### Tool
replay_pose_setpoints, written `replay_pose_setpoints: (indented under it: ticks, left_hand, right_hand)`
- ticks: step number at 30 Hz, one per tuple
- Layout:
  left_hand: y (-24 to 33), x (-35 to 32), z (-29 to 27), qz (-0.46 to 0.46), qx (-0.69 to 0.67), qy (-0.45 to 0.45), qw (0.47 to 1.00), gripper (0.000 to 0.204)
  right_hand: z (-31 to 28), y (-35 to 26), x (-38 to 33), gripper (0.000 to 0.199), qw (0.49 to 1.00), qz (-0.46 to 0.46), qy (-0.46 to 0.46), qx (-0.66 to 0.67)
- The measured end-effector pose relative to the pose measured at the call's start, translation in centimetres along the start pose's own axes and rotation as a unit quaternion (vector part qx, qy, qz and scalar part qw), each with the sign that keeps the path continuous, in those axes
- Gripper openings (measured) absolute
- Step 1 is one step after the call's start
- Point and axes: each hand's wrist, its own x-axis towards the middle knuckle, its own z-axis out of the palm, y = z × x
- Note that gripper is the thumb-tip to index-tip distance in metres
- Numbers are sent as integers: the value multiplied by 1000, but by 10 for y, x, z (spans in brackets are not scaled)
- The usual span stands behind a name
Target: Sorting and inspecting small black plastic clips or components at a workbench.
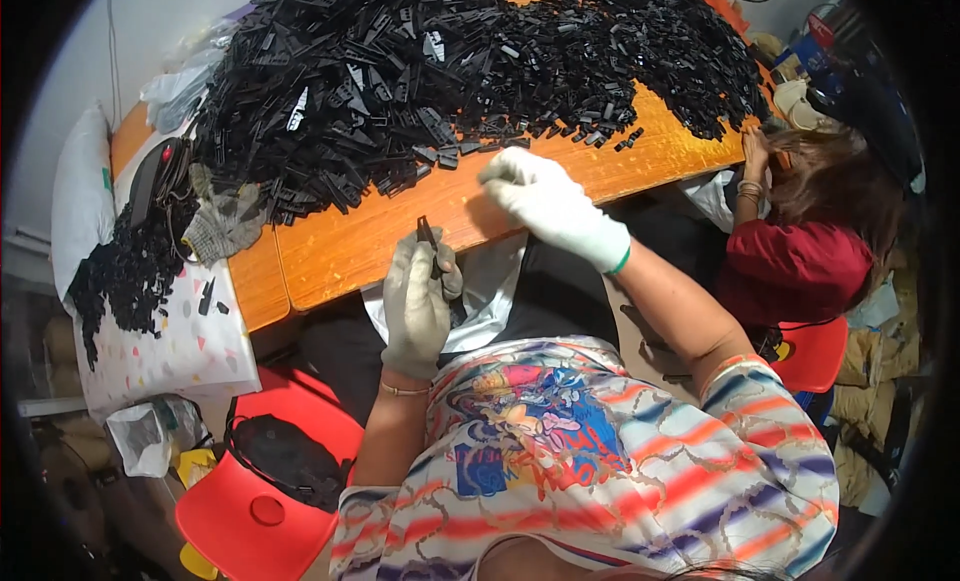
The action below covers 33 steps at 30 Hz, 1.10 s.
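Note:
My left hand (413, 306), in a pale grey work glove, is closed around a slim black plastic piece (425, 229) just off the table's near edge. The piece's narrow tip points up past the fingers. Over the edge of the orange-brown wooden table (340, 256) is my right hand (550, 203), in a white glove with a green cuff. Its fingers are curled in, and whatever they may hold is hidden. Beyond both hands lies a large heap of black plastic pieces (340, 106), long flat ones at the left and smaller ones at the right.
A spare grey glove (222, 221) lies at the table's left, near a smaller black heap (125, 281) on a patterned cloth (185, 356). A red chair (255, 521) holding a black bag (285, 459) stands at lower left. Another person (800, 251) works at the right.

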Motion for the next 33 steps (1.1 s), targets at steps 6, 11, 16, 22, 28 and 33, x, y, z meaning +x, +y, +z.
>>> replay_pose_setpoints:
  ticks: [6, 11, 16, 22, 28, 33]
  left_hand:
    - [3, -2, 0, 33, 29, -8, 999, 20]
    - [1, -4, 1, 57, 67, -3, 996, 23]
    - [0, -2, 3, 65, 90, 15, 994, 24]
    - [0, -3, 9, 80, 119, 40, 989, 24]
    - [-2, -8, 12, 93, 161, 49, 981, 20]
    - [-8, -1, 7, 108, 237, 92, 961, 14]
  right_hand:
    - [22, -47, -12, 24, 982, 58, -70, 167]
    - [36, -46, -14, 28, 969, 55, -41, 237]
    - [45, -43, -15, 26, 978, 28, -20, 207]
    - [50, -37, -16, 28, 994, 1, 3, 112]
    - [51, -29, -20, 23, 988, -113, 26, -100]
    - [57, -28, -15, 17, 954, -174, -10, -244]
